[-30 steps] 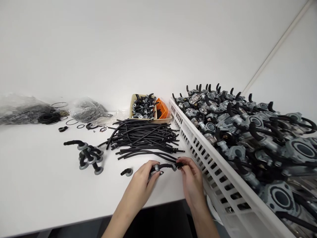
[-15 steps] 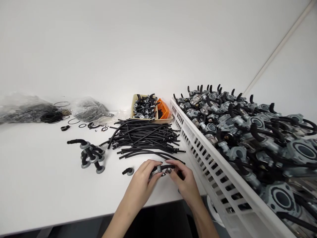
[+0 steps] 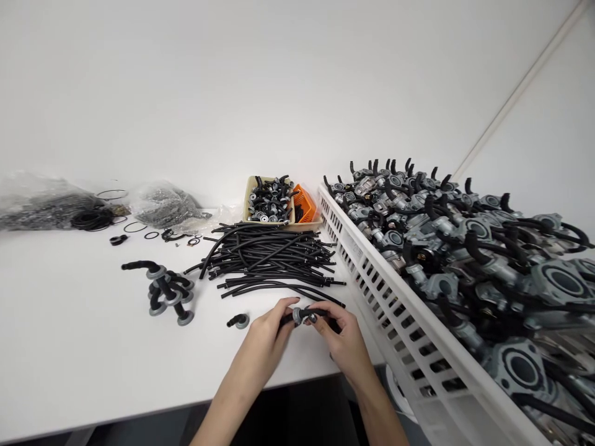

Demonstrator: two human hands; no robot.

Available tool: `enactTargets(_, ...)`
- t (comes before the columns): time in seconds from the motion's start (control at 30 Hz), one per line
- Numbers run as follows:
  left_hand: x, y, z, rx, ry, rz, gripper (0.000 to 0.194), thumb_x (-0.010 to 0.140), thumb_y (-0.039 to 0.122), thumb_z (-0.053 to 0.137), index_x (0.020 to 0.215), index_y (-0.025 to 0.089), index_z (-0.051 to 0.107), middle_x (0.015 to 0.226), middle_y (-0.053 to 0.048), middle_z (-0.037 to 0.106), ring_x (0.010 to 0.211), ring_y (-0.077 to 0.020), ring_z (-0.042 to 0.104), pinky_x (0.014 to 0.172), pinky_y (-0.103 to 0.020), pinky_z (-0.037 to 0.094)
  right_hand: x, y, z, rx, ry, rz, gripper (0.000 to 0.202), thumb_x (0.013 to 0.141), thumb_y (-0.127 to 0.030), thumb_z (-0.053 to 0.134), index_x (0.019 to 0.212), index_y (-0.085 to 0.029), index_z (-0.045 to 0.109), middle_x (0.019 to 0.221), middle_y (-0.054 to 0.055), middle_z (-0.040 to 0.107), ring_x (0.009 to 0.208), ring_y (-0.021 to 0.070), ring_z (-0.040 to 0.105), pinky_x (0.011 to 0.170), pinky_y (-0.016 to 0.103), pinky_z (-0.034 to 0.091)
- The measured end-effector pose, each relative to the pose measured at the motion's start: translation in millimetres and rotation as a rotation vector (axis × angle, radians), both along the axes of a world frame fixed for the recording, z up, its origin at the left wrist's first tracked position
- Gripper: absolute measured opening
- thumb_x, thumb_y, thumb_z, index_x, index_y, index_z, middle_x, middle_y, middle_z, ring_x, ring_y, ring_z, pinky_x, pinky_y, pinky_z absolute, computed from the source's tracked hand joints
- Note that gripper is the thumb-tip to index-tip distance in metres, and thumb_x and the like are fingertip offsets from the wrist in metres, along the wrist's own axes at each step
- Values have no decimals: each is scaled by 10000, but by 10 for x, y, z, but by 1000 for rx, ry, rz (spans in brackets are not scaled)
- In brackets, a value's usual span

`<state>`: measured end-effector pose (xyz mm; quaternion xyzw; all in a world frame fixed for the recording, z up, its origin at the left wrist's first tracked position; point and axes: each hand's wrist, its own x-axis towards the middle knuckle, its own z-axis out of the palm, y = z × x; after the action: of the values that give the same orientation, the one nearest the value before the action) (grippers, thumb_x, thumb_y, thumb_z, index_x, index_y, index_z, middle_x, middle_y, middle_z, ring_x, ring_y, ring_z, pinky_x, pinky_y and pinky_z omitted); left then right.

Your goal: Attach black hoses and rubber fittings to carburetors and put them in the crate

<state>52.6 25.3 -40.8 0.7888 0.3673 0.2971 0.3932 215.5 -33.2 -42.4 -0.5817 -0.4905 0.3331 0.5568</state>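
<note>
Both hands are close together above the front of the white table, gripping one part between them. It is a round grey metal fitting (image 3: 297, 316) with black rubber hose on either side. My left hand (image 3: 268, 331) is closed on the black piece left of the fitting. My right hand (image 3: 344, 337) pinches the black hose (image 3: 318, 312) on the right, thumb near the fitting. Fingers partly hide the part. A short black elbow hose with a grey fitting (image 3: 238, 321) lies left of my left hand. Behind the hands lies a pile of black hoses (image 3: 269, 254).
A white slatted crate (image 3: 372, 272) heaped with metal housings (image 3: 520, 365) stands close on the right. A cream bin (image 3: 248, 198) of fittings and an orange basket (image 3: 304, 201) are behind the hoses. Left are stacked hose fittings (image 3: 171, 297), plastic bags (image 3: 165, 204) and black rings (image 3: 151, 235).
The fingers of my left hand have shifted slightly back, so more of the grey fitting shows. My right hand keeps its pinch on the hose. The view has shifted slightly.
</note>
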Motion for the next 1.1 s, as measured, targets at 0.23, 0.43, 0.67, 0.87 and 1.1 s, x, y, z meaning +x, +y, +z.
enactTargets(0.23, -4, 7, -34, 4, 28, -3, 388, 904, 164, 423, 1265, 287, 497, 997, -22, 740, 895, -194, 702, 749, -281, 521, -34, 11, 46, 19, -41, 31, 190, 859, -345, 610, 921, -194, 707, 832, 36, 709, 666, 157, 538, 631, 269, 416)
enactTargets(0.43, -15, 13, -48, 14, 22, -16, 405, 900, 143, 427, 1266, 303, 497, 1025, -23, 739, 928, -203, 707, 751, -295, 534, -31, 6, 43, 11, -47, 51, 186, 877, -344, 581, 929, -196, 681, 832, 37, 705, 729, 182, 591, 667, 284, 427)
enactTargets(0.67, -21, 6, -43, 32, 42, -14, 433, 885, 112, 418, 1264, 301, 508, 1011, -19, 737, 913, -189, 708, 740, -276, 536, -19, -23, 23, -12, -51, 66, 162, 868, -333, 593, 903, -195, 670, 808, 32, 676, 759, 194, 603, 692, 296, 436)
enactTargets(0.87, -17, 4, -46, 22, 42, -11, 417, 898, 129, 411, 1267, 301, 504, 1004, -20, 735, 912, -186, 705, 744, -276, 533, -30, -29, 39, -13, -67, 54, 185, 877, -355, 582, 900, -191, 664, 786, 26, 669, 736, 185, 587, 668, 284, 420)
enactTargets(1.1, -11, -11, 1, 22, 28, -6, 400, 898, 135, 436, 1259, 290, 513, 1021, -20, 733, 889, -184, 698, 773, -299, 533, -37, -30, 57, -17, -84, 27, 195, 870, -363, 591, 904, -191, 678, 767, 14, 659, 680, 164, 539, 618, 266, 392)
